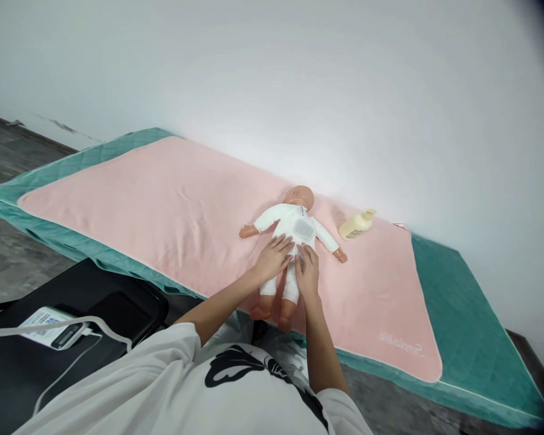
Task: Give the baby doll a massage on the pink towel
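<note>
A baby doll (304,230) in a white long-sleeved suit with a grey patch on the chest lies on a pink mat (208,199). Its head points toward the wall, its arms are spread and its bare feet reach the near edge. My left hand (272,260) rests on the doll's lower belly with the fingers stretched out. Beside it, my right hand (307,270) touches the other side of the doll's waist, its fingers extended and slightly bent. To the right of the doll, a cream pump bottle (356,225) leans over on the mat.
Teal padded bedding (457,308) lies under the pink mat. A white wall (299,90) runs along the far side. At lower left, a black chair seat (118,308) carries a white power bank (54,329) with cables attached.
</note>
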A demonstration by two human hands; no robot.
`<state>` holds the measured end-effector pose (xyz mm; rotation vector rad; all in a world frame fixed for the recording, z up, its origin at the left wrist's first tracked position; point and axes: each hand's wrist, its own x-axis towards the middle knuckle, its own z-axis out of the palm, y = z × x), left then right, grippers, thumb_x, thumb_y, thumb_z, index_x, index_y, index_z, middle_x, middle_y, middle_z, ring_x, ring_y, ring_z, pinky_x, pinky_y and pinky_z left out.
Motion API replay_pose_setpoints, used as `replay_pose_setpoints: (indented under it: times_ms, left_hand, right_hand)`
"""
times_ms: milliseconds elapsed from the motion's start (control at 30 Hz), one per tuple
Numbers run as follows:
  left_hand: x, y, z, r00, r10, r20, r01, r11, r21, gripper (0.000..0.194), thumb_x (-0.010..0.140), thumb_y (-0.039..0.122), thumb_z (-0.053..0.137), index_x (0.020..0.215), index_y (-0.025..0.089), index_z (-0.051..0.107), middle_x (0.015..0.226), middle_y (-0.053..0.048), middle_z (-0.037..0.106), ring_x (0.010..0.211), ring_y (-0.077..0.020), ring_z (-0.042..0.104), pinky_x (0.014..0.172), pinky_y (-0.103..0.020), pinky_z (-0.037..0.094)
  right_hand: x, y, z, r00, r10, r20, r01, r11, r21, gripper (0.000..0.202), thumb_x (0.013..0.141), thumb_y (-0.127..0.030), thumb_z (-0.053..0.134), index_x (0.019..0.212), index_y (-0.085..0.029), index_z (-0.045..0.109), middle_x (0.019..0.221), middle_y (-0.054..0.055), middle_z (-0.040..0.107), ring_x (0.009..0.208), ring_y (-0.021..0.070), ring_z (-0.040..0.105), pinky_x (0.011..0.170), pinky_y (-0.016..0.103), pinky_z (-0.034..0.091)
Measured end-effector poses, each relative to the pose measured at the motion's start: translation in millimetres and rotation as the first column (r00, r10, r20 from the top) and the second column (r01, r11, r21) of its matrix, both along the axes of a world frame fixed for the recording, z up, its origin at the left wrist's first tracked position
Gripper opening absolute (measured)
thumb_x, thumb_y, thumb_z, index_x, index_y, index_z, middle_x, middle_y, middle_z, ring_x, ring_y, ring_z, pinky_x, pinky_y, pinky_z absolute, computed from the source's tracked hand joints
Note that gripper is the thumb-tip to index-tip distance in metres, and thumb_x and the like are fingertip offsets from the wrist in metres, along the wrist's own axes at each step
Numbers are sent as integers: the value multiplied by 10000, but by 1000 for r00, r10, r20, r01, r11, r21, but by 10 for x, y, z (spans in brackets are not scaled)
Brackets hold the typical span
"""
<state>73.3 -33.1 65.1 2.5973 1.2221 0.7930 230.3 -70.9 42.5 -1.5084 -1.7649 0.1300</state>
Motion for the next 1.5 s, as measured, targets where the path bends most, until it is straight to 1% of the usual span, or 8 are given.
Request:
replay_pose_setpoints:
  times_ms: [200,533,667,767,900,1067,1300,1500]
  left_hand:
    - [14,30,-20,999,-4,-51,5,1000,8,401,944,285,469,1294,107,552,1405,-111,520,1358,-257,406,1132,-422,330]
    - [11,55,-56,1000,-7,4,7,1000,11,382,933,273,497,1273,112,564,1374,-115,548,1337,-263,430,1115,-421,347]
    - [10,98,-25,997,-5,74,2,999,36,354,952,260,450,1270,156,566,1348,-84,570,1309,-231,456,1089,-411,379]
    - [37,159,1,992,-8,127,-1,997,73,343,958,252,434,1258,155,569,1344,-78,569,1296,-217,464,1088,-396,384]
    - [85,246,10,995,-12,95,4,996,85,356,940,255,477,1262,130,562,1337,-97,571,1297,-239,460,1089,-405,384]
    - [116,290,-6,1000,-5,28,4,999,52,337,928,254,501,1226,123,588,1297,-120,598,1266,-254,494,1068,-415,402]
    - [135,295,-63,1000,12,29,-13,999,38,327,934,256,480,1216,139,597,1291,-119,601,1257,-244,505,1073,-424,395]
    - [136,285,-76,998,15,57,-19,997,71,340,940,238,458,1231,108,578,1302,-123,590,1264,-243,490,1073,-406,393]
  right_hand:
    - [0,25,-37,1000,-5,-20,4,1000,-25,397,976,-322,366,1269,-162,581,1330,132,554,1278,232,440,1091,471,368]
    - [-12,44,-55,999,-4,-48,2,999,-36,400,976,-330,365,1278,-172,574,1328,125,562,1286,221,444,1096,464,362]
    - [-10,50,-8,997,-23,-68,23,1000,5,401,976,-351,380,1276,-171,576,1425,123,474,1368,224,358,1129,469,328]
    - [-14,84,47,998,-16,-64,15,1000,-8,408,983,-367,366,1283,-176,568,1459,114,440,1400,226,313,1145,485,301]
    - [-18,142,79,997,-7,-72,5,1000,-27,416,987,-375,349,1258,-157,577,1413,134,484,1362,222,376,1136,470,321]
    - [-8,186,34,996,-17,-88,14,999,-34,421,982,-373,355,1261,-136,562,1375,146,514,1318,222,424,1122,456,344]
    - [-12,219,-2,996,-26,-81,23,999,-38,409,977,-359,352,1245,-147,576,1350,151,529,1294,232,449,1099,468,368]
    - [-3,224,17,996,-25,-90,23,999,-28,400,962,-349,384,1242,-137,576,1359,151,524,1295,225,447,1107,452,363]
